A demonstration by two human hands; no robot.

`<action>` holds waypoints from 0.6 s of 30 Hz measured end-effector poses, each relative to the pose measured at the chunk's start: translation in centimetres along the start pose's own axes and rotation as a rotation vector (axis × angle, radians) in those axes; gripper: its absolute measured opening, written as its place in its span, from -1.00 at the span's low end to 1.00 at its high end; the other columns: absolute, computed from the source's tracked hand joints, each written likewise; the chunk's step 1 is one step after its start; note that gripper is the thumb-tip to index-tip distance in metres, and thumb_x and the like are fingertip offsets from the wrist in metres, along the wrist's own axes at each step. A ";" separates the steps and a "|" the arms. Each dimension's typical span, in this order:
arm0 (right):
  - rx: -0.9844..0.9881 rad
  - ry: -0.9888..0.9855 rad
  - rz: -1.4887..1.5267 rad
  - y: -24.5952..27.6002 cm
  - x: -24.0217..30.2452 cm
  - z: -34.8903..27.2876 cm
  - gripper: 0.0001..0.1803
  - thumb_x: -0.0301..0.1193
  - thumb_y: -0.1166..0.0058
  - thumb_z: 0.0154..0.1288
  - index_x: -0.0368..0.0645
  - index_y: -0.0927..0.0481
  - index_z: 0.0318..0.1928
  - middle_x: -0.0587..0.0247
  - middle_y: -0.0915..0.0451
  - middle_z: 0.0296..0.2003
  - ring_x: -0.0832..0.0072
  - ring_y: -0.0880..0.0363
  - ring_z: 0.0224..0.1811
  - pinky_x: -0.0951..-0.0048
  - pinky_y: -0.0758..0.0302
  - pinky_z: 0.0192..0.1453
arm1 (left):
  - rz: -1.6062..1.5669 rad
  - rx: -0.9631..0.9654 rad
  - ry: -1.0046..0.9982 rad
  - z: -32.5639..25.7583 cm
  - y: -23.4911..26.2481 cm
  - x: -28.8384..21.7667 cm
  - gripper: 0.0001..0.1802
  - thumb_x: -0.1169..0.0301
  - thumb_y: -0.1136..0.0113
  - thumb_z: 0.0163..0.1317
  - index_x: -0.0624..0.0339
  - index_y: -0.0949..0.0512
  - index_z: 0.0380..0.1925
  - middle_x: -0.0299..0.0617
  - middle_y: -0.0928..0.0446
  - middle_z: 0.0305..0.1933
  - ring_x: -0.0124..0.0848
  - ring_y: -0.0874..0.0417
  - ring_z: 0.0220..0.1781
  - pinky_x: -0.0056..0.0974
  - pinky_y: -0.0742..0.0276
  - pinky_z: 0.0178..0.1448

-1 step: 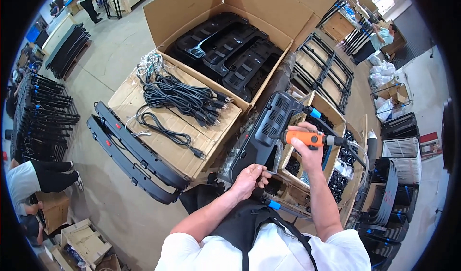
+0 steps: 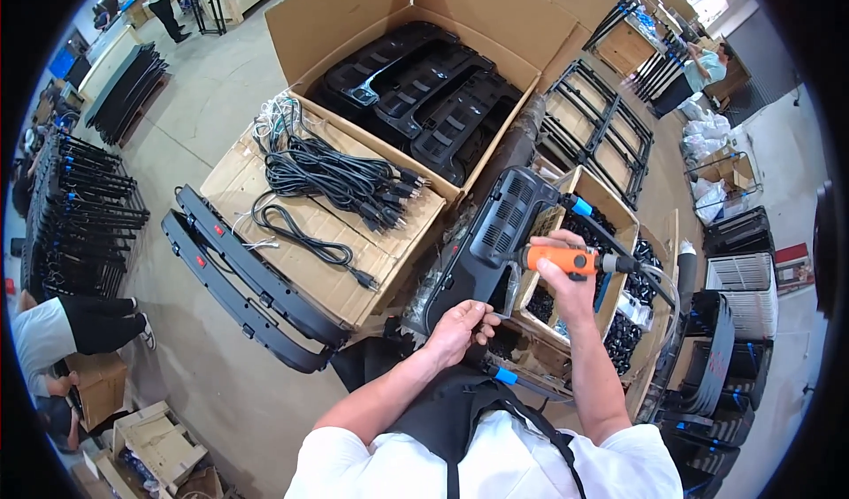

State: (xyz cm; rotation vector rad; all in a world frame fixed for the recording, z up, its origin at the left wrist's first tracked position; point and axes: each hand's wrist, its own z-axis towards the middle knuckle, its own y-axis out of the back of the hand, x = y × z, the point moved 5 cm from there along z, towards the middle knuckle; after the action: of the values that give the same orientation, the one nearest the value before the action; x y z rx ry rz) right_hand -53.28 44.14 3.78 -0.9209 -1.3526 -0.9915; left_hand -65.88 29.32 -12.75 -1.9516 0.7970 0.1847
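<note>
From the head camera, the left hand (image 2: 460,325) pinches the near end of the black vented panel (image 2: 495,234), whose long axis runs away up-right, while the right hand (image 2: 566,280) grips the orange screwdriver (image 2: 566,259) just right of it.
</note>
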 end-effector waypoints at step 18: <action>0.123 -0.111 0.097 0.4 -1.7 -6.6 -0.44 -0.56 -0.35 0.30 -0.24 -0.45 0.28 -0.07 -0.71 0.15 0.26 -0.68 0.24 0.16 -0.59 0.41 | -0.360 -0.133 -0.116 -0.3 1.9 0.4 -0.72 0.25 -0.10 0.68 0.19 -0.63 0.12 -0.31 -0.69 -0.16 -0.49 -0.74 -0.23 -0.40 -0.77 -0.11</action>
State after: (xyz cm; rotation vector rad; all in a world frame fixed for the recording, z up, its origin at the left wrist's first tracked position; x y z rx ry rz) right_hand -50.65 38.14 1.92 -0.9508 -1.4317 -0.7844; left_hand -66.76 28.26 -14.21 -2.1521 0.3562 0.1357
